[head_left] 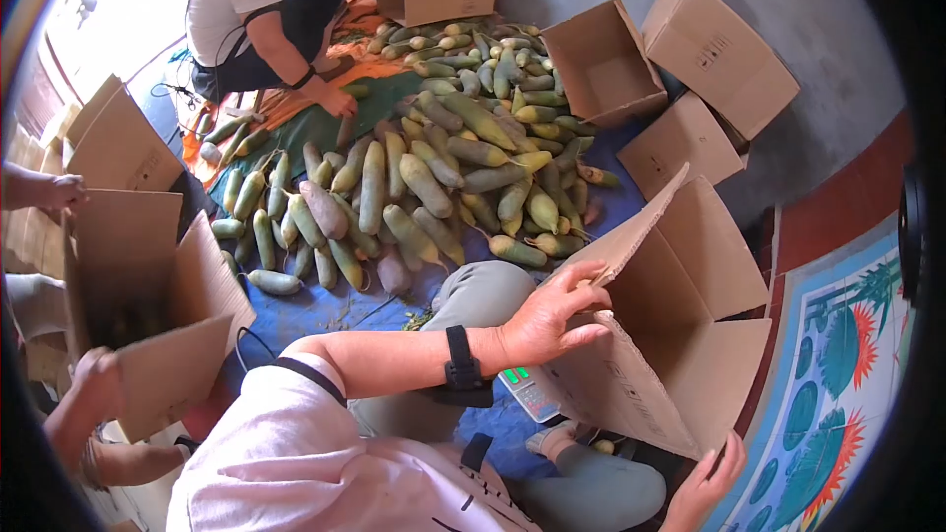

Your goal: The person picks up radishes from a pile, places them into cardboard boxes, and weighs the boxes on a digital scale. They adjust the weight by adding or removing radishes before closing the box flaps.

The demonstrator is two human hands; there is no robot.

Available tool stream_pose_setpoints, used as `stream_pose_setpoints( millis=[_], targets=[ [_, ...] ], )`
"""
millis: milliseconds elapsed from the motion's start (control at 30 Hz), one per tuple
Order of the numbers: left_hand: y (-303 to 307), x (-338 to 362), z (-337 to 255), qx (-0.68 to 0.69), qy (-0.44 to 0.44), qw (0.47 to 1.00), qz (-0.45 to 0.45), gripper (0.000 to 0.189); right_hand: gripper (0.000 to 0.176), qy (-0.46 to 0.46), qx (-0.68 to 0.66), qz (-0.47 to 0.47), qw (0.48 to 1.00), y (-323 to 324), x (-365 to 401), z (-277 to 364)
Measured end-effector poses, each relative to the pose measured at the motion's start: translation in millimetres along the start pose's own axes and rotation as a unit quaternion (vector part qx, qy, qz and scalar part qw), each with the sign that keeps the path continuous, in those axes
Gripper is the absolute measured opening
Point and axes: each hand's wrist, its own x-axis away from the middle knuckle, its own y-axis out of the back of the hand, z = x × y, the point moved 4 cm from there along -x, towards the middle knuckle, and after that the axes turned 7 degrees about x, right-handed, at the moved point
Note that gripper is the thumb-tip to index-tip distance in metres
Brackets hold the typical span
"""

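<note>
Left hand: the left hand (552, 320), with a black wristband, lies flat and open on the flap edge of the large brown cardboard box (690, 335), fingers spread, clasping nothing.
Right hand: the right hand (705, 478), lower right of the frame, is open just beside the box's bottom corner; contact cannot be told.
Box: right of centre, tipped, its mouth facing the upper left, over a small grey scale with a green display (527, 392).
Bearing: the box lies right of the left hand, which is nearer its mouth.
Around: long green-yellow gourds (424, 187) are heaped on a blue tarp (315, 310), centre; a co-worker's hand (99, 374) holds another brown carton (138, 276), left.
</note>
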Motion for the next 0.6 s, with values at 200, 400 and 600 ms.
stream_pose_setpoints(
  millis=[200,400,600],
  targets=[
    [5,3,1,0.026,-0.035,0.995,-0.094,0.05,0.029,-0.017,0.052,-0.053,0.997,4,46,-13],
    [16,-8,1,0.135,0.032,0.975,-0.176,0.044,0.027,-0.089,0.009,0.073,0.993,-54,110,-48],
    [70,-23,35,0.05,0.083,0.969,-0.229,0.037,0.024,-0.097,-0.017,0.061,0.993,-64,116,-50]
  ],
)
